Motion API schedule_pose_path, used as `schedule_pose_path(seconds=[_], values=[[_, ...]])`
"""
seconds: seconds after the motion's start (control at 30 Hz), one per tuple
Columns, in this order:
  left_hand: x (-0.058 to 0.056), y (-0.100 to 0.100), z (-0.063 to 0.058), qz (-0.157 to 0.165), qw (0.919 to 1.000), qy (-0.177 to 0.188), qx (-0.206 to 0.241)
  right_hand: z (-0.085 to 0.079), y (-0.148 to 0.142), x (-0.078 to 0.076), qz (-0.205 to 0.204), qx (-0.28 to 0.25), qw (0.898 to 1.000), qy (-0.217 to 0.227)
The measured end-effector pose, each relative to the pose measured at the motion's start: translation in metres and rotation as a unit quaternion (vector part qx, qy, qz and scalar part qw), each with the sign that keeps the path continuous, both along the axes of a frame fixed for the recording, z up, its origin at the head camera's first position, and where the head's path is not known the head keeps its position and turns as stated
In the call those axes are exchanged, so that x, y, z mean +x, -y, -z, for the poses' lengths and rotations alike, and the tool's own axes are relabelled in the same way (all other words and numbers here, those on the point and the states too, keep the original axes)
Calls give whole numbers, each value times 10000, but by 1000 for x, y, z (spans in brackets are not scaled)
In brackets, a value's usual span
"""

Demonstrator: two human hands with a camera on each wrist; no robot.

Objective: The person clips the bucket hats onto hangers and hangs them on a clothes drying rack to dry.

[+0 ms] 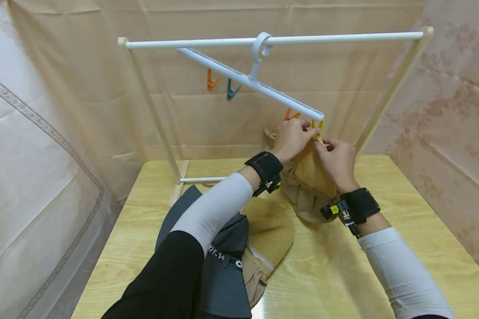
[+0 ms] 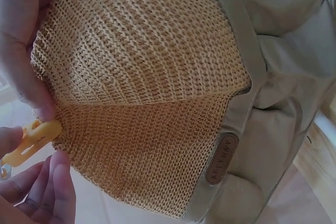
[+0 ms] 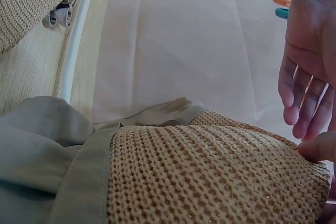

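Note:
A sun hat (image 1: 312, 168) with a yellow knitted crown and a khaki fabric brim hangs below the right end of a white hanger (image 1: 227, 71). My left hand (image 1: 291, 138) pinches a yellow clip (image 2: 34, 142) on that end; its jaws are at the crown's edge in the left wrist view. Thumb and fingers of my right hand (image 1: 338, 160) pinch the top of the knitted crown (image 3: 220, 171), just beside the clip. A brown label (image 2: 221, 158) sits on the hat's band. An orange clip (image 1: 290, 115) is behind my left hand.
The hanger hooks over a white rail (image 1: 343, 37) on a stand with pale side posts (image 1: 149, 106). Another orange clip (image 1: 211, 80) and a teal clip (image 1: 231, 91) hang from its left half. A dark grey garment (image 1: 219, 283) and another knitted hat (image 1: 273, 226) lie on the wooden table (image 1: 343, 270).

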State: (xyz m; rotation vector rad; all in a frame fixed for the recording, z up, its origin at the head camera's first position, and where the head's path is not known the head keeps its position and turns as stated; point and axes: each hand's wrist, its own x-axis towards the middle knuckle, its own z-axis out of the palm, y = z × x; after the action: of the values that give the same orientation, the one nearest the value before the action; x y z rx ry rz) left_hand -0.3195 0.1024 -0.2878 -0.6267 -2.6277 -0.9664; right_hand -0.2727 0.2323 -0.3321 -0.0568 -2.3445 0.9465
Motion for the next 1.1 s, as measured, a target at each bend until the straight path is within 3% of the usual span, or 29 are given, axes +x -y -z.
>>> schedule_pose_path(seconds=[0.57,0.8,1.1], values=[[9,14,-1,312,9987,393,-10,1,4,9,-125,66,9999,48],[10,22,2,449,9977,428,259,1,7,13,-174,3,9998,112],[15,28,8,237,9992,265,169,1,11,19,-240,-76,9997,11]])
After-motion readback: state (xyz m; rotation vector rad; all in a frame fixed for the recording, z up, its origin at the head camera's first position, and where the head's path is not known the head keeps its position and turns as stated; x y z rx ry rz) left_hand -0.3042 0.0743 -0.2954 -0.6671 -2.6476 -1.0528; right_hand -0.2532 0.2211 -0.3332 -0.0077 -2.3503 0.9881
